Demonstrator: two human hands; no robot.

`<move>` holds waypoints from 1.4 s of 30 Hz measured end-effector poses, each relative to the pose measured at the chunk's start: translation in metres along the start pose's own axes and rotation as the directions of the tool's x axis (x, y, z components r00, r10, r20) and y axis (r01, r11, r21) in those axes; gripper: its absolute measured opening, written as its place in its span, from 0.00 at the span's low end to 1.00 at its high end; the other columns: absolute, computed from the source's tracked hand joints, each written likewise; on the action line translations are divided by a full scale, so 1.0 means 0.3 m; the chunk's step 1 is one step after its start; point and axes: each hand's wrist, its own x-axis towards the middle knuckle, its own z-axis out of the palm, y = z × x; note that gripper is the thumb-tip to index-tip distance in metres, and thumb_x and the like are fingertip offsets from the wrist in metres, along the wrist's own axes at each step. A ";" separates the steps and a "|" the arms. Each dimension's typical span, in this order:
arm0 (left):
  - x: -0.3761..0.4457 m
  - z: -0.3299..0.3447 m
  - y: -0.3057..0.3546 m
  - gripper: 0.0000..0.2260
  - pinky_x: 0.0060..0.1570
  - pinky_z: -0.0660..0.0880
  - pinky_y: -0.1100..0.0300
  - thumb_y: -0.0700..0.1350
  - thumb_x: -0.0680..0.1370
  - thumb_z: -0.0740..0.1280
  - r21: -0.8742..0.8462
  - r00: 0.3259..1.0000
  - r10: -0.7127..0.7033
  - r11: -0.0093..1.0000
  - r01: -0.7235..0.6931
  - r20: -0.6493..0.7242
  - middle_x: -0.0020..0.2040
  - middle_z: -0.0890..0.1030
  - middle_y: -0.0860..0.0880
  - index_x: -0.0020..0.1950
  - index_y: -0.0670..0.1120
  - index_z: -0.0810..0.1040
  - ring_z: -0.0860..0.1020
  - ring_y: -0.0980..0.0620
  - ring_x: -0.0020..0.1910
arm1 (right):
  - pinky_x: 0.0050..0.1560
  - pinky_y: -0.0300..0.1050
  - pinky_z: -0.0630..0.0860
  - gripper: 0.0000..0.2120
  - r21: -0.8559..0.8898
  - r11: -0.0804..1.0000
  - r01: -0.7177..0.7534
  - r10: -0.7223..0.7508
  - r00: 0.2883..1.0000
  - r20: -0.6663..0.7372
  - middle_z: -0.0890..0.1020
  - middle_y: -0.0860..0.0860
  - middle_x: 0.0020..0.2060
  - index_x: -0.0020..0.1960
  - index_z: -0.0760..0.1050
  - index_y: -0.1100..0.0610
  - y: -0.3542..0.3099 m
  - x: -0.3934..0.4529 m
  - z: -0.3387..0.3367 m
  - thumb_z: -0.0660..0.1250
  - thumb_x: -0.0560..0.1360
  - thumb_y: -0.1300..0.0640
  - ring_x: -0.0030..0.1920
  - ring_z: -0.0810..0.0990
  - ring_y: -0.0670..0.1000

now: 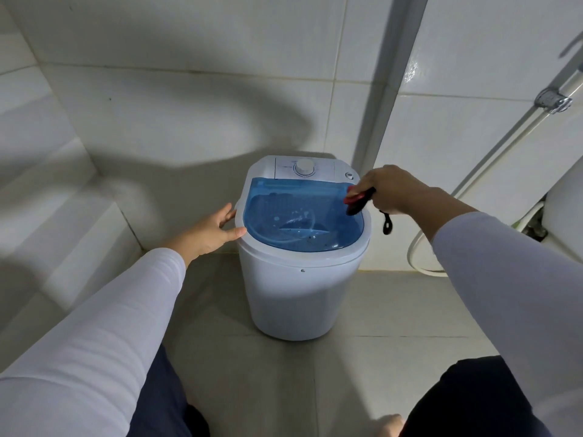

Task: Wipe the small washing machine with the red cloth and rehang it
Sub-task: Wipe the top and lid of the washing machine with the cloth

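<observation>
The one small washing machine (pixel 299 263) stands on the floor (pixel 284 373) between both hands. The left hand (pixel 214 230) lies open against its rim. The right hand (pixel 389 189) grips the red cloth (pixel 358 198) on the blue lid (pixel 299 216); the cloth is mostly hidden and blurred.

Long white sleeves (pixel 126 310), dark trousers (pixel 473 398)

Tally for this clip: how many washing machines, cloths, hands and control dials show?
Washing machine: 1
Red cloth: 1
Hands: 2, left hand, right hand
Control dial: 1
Total: 5
</observation>
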 end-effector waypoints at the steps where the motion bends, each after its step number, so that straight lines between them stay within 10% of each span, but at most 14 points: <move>1: -0.001 0.002 -0.003 0.36 0.74 0.58 0.45 0.51 0.77 0.65 -0.013 1.000 0.001 1.000 -0.001 0.000 0.77 0.58 0.54 0.78 0.52 0.47 0.59 0.47 0.76 | 0.62 0.44 0.69 0.24 0.001 1.000 0.028 -0.028 1.000 0.002 0.79 0.51 0.62 0.62 0.78 0.49 -0.039 0.014 -0.003 0.57 0.74 0.69 0.62 0.74 0.56; 15: -0.005 -0.001 -0.023 0.36 0.74 0.55 0.46 0.51 0.78 0.65 -0.082 0.999 0.036 0.996 -0.034 0.034 0.77 0.58 0.57 0.78 0.52 0.45 0.56 0.49 0.77 | 0.60 0.49 0.72 0.28 -0.113 0.943 0.315 -0.308 0.949 0.075 0.77 0.52 0.61 0.66 0.71 0.40 -0.447 0.170 0.137 0.58 0.76 0.68 0.61 0.72 0.55; 42: -0.009 0.021 -0.010 0.35 0.74 0.56 0.45 0.55 0.77 0.63 -0.080 1.000 0.011 0.997 -0.012 -0.021 0.77 0.58 0.57 0.78 0.53 0.47 0.58 0.48 0.76 | 0.61 0.49 0.72 0.28 -0.220 0.889 0.401 -0.357 0.909 0.215 0.73 0.49 0.67 0.68 0.70 0.43 -0.315 0.066 0.139 0.62 0.75 0.68 0.60 0.69 0.54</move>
